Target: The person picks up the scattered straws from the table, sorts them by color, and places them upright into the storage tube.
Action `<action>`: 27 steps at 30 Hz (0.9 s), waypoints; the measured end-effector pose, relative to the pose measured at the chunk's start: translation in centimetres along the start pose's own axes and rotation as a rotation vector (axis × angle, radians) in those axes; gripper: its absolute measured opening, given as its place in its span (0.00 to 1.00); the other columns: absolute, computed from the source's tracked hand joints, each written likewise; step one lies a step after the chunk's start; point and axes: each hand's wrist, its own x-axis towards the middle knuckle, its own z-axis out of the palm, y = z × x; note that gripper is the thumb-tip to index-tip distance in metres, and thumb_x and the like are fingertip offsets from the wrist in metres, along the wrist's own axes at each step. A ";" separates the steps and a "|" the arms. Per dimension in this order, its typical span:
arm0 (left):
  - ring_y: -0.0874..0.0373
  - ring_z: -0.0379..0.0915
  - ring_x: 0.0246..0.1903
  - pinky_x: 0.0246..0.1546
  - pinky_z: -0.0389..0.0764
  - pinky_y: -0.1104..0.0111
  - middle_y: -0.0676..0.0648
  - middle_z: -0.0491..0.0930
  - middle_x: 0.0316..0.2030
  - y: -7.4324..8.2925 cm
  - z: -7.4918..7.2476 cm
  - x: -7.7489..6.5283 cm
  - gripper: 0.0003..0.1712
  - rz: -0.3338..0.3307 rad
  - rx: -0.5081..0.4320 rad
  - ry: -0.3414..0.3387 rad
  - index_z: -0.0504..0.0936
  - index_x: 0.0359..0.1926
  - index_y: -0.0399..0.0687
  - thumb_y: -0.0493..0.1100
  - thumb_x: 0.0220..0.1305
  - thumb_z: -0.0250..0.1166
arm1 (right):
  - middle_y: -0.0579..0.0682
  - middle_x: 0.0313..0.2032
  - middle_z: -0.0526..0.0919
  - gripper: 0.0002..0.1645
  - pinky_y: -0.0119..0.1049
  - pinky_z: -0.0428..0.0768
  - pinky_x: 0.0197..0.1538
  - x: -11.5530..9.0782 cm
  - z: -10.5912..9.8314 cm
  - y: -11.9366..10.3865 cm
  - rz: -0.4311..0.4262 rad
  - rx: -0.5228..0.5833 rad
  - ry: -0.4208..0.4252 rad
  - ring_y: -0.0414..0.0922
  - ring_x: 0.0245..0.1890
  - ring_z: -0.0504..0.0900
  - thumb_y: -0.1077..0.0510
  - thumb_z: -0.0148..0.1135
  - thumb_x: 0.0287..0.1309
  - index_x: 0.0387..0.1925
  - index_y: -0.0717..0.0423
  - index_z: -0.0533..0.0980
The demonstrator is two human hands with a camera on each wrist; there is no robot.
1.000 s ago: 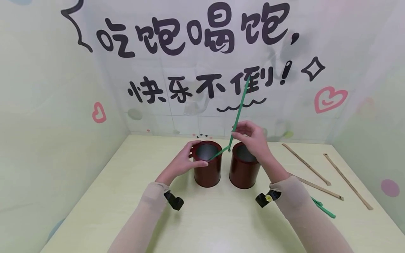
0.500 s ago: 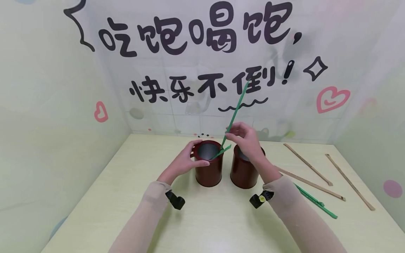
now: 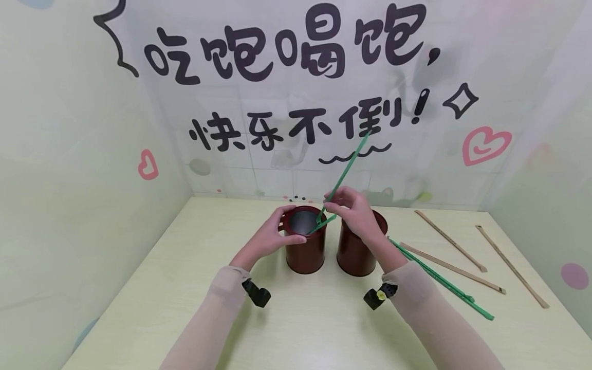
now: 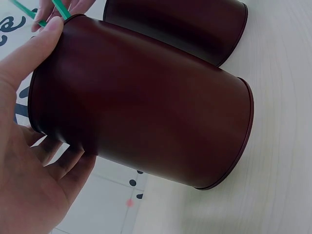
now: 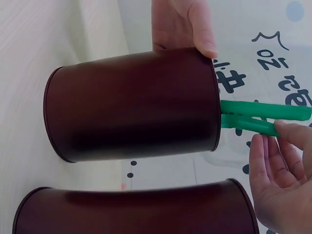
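Note:
My left hand (image 3: 270, 236) grips the left dark red cup (image 3: 305, 257) at its rim, thumb in front and fingers round the handle side. The cup stands upright on the table. A green wrapped straw (image 3: 328, 222) leans inside it and sticks out over the right rim. My right hand (image 3: 358, 210) pinches a second green wrapped straw (image 3: 349, 167) between thumb and fingers. Its lower end is at the left cup's mouth, and its upper end tilts up to the right. Under the right hand stands another dark red cup (image 3: 353, 257), its mouth partly covered by the hand.
Right of the cups lie several brown paper-wrapped sticks (image 3: 450, 240) and more green wrapped straws (image 3: 444, 281), partly behind the right forearm. A printed wall covering (image 3: 259, 180) closes off the back of the pale table (image 3: 305, 324).
My right hand has moved left and slightly down, bringing the lower end of its green straw from between the cups to the left cup's mouth. The left hand keeps its hold.

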 end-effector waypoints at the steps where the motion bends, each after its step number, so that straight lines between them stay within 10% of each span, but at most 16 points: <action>1: 0.43 0.65 0.68 0.66 0.73 0.49 0.45 0.61 0.72 0.0 0.0 0.0 0.54 -0.001 0.001 0.002 0.55 0.75 0.52 0.52 0.55 0.76 | 0.62 0.48 0.85 0.14 0.49 0.80 0.59 -0.1 0.0 0.0 0.002 -0.003 -0.003 0.53 0.47 0.85 0.59 0.66 0.63 0.48 0.62 0.79; 17: 0.42 0.64 0.69 0.67 0.72 0.49 0.45 0.60 0.73 0.2 0.0 -0.1 0.54 -0.004 0.003 -0.008 0.54 0.76 0.51 0.54 0.55 0.76 | 0.58 0.46 0.85 0.15 0.46 0.80 0.53 0.3 0.1 -0.2 0.002 -0.156 -0.078 0.53 0.46 0.84 0.56 0.67 0.62 0.48 0.60 0.80; 27: 0.41 0.64 0.69 0.66 0.73 0.48 0.45 0.60 0.73 0.1 0.1 -0.1 0.54 -0.005 0.006 0.004 0.55 0.76 0.53 0.53 0.55 0.76 | 0.61 0.47 0.84 0.16 0.28 0.81 0.48 -1.3 -3.1 0.1 0.023 -0.121 -0.058 0.35 0.38 0.85 0.59 0.66 0.63 0.50 0.61 0.78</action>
